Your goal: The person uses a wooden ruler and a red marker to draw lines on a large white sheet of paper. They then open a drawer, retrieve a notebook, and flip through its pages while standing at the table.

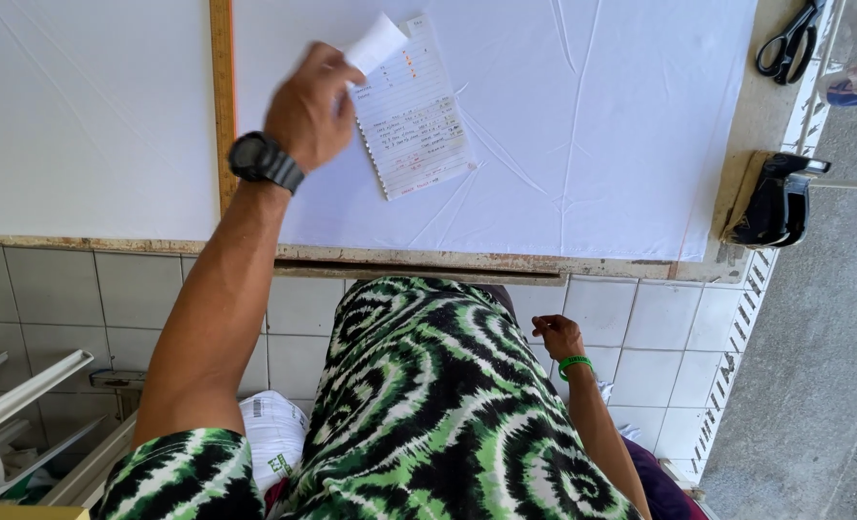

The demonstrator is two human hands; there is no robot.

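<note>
Fingers of the left hand (305, 106) are closed on a turned-up page of the notebook (414, 111), which is laid on the white cloth (583, 135) on the table (756, 125). Just left of the notebook a wooden ruler (221, 96) is seen. The right hand (556, 337) is held loosely curled, empty, below the table edge. Scissors (790, 43) are placed far right of the notebook.

We see a worn wooden-edged work table (506, 262) draped in white cloth (592, 125) under bright daylight. Below it runs a white-tiled wall (640, 327); grey concrete floor (823, 385) lies at right.
</note>
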